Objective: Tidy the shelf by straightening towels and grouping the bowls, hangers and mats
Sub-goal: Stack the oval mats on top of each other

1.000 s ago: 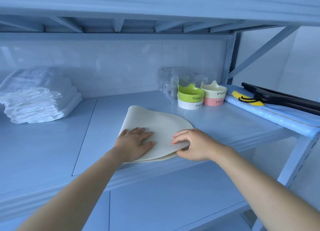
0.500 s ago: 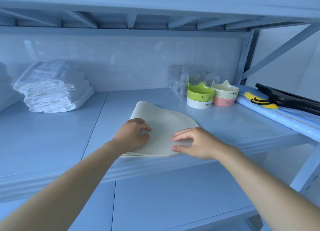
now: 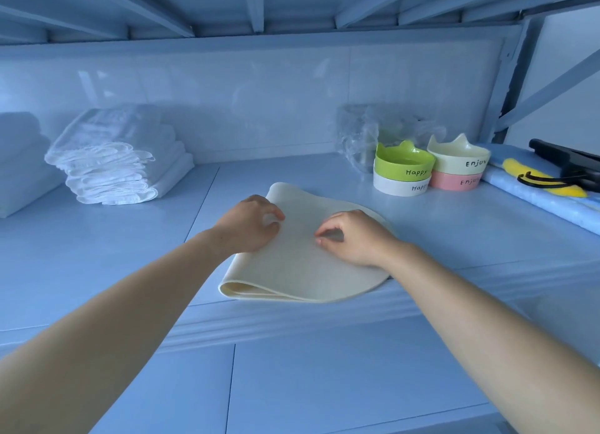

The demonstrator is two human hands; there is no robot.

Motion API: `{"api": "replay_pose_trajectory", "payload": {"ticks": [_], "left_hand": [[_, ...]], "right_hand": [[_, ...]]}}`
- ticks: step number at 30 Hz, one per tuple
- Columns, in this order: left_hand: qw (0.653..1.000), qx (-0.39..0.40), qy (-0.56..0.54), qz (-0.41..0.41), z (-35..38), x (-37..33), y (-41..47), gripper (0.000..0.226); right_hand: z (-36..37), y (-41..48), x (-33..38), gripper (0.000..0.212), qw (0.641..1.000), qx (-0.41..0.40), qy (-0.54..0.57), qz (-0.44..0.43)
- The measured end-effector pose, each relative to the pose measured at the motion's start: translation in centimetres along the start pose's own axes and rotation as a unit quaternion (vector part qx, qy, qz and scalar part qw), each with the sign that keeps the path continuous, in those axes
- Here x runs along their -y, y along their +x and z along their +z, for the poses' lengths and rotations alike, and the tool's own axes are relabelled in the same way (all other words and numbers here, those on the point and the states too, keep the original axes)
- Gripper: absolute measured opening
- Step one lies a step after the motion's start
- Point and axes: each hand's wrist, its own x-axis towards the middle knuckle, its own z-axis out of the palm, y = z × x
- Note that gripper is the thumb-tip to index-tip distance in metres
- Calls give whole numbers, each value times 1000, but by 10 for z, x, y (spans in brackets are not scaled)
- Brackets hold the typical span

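Head view shows my left hand (image 3: 251, 227) and right hand (image 3: 352, 237) have gone from flat pressing to loosely curled, gripping nothing, atop the folded mat (image 3: 302, 264) at the shelf (image 3: 130, 238) front edge, so I judge its fold done.

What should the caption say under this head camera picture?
Both hands, left hand and right hand, rest on a folded cream mat on the blue shelf.

Your left hand (image 3: 251, 227) and right hand (image 3: 355, 238) reach forward on bare, outstretched arms, palms down, fingers loosely curled; fingertips seem pressed down, though contact is unclear
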Motion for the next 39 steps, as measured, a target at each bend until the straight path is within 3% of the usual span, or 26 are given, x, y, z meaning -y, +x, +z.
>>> {"api": "replay_pose_trajectory", "payload": {"ticks": [5, 13, 20, 26, 30, 32, 35, 39], "left_hand": [[1000, -9, -7, -5, 6, 11, 35, 30], [999, 1, -22, -35, 19, 14, 92, 57], [995, 35, -82, -41, 24, 28, 128, 65], [992, 90, 82, 35, 29, 30, 137, 52], [985, 90, 133, 65, 32, 33, 138, 53], [986, 93, 119, 70, 34, 35, 139, 53], [991, 91, 73, 70, 31, 38, 143, 49], [995, 35, 29, 90, 26, 39, 154, 39]], "right_hand": [[0, 27, -11, 20, 1000, 6, 0, 10], [-6, 65, -41, 19, 998, 6, -24, 49], [-9, 90, -60, 46, 991, 34, -4, 129], [-9, 105, -63, 63, 986, 64, -15, 150], [-14, 116, -59, 76, 979, 96, -30, 178], [-15, 122, -57, 69, 978, 99, -57, 176], [-15, 130, -54, 41, 979, 86, -78, 166], [-19, 143, -49, 21, 983, 68, -84, 151]]}}
